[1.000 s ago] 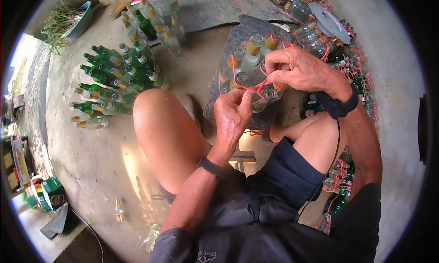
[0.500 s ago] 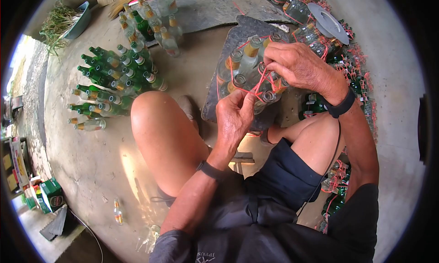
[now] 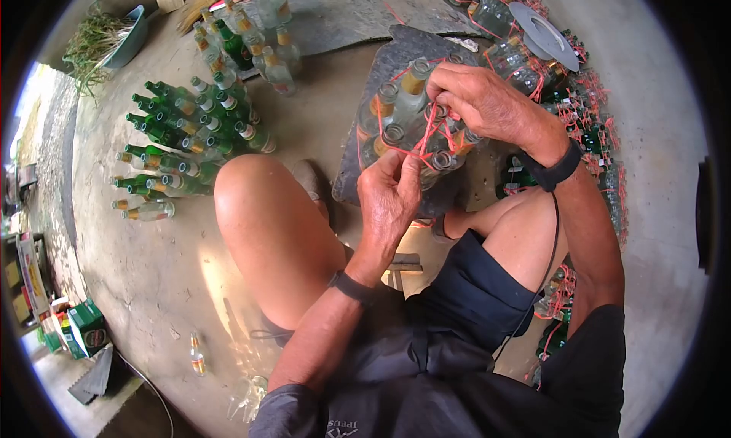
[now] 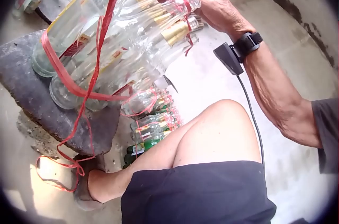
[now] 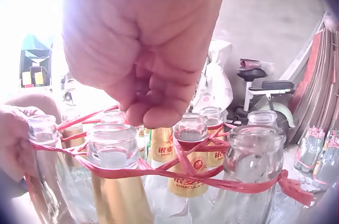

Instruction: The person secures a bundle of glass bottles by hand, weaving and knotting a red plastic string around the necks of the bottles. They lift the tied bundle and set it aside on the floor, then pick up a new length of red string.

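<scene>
Clear glass bottles (image 3: 413,103) with gold neck labels stand bunched on a dark stone slab (image 3: 373,65). Red plastic twine (image 5: 249,186) winds around and between their necks; lower down, a red band (image 4: 58,68) circles their bodies in the left wrist view. At the bunch's near side my left hand (image 3: 388,191) pinches the twine between thumb and fingers beside a bottle neck. Over the far right necks, my right hand (image 3: 487,103) pinches a strand with curled fingers, and the twine stretches between both hands. A loose tail (image 4: 74,144) trails past the slab toward the foot.
Green and clear bottles (image 3: 175,126) stand grouped on the floor to the left, with more clear ones (image 3: 278,73) behind. Bundles tied in red twine (image 3: 594,126) line the right wall, with a grey lid (image 3: 544,35) atop some. A single bottle (image 3: 198,354) stands at lower left.
My right hand has shifted up and slightly left, drawing the strand longer over the bottle necks. The left hand keeps its pinch at nearly the same spot.
</scene>
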The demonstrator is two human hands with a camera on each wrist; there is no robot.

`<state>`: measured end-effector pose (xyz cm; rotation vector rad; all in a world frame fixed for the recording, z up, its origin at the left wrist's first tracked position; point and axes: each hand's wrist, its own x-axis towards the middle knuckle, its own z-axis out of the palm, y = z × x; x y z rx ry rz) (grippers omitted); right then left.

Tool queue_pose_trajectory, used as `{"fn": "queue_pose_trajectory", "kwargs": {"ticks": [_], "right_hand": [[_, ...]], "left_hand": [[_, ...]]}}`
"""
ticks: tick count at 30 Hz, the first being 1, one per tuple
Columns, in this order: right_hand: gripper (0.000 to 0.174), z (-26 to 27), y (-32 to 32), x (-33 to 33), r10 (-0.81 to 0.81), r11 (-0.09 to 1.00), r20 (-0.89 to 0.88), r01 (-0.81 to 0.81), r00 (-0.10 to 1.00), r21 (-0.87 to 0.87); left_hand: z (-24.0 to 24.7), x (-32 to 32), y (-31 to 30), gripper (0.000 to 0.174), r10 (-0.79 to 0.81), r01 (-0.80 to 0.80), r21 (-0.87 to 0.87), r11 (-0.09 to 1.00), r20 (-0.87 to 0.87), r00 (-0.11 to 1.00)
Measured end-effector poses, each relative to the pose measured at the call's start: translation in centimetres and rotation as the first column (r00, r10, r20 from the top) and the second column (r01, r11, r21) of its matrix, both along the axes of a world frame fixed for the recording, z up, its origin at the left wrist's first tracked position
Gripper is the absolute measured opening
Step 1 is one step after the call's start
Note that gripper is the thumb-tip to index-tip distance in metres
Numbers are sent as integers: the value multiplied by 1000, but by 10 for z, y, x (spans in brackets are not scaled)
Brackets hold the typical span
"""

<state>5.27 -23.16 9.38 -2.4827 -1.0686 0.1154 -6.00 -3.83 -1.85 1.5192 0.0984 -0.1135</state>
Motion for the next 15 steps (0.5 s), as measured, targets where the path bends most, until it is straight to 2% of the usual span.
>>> {"fn": "queue_pose_trajectory", "kwargs": {"ticks": [8,10,13,14,15], "right_hand": [[10,-9,5,14,-10,1000,-73,8,997,-29],[10,-17,2,19,-14,998,-110,8,994,-59],[9,-21,1,22,32,999,-92,-29,995,35],[9,-18,1,22,-94,995,-286,99,954,1],[11,-11,4,21,-217,975,-463,216,859,-57]], "left_hand": [[-12,-1,-2,31,9,-10,12,1000,85,996],[-11,-2,-4,29,28,-27,-18,999,58,998],[-6,-4,-3,27,52,-52,-66,996,-2,999],[-4,-5,-3,27,56,-59,-85,995,-35,998],[-2,-6,-1,27,55,-58,-85,995,-35,998]]}}
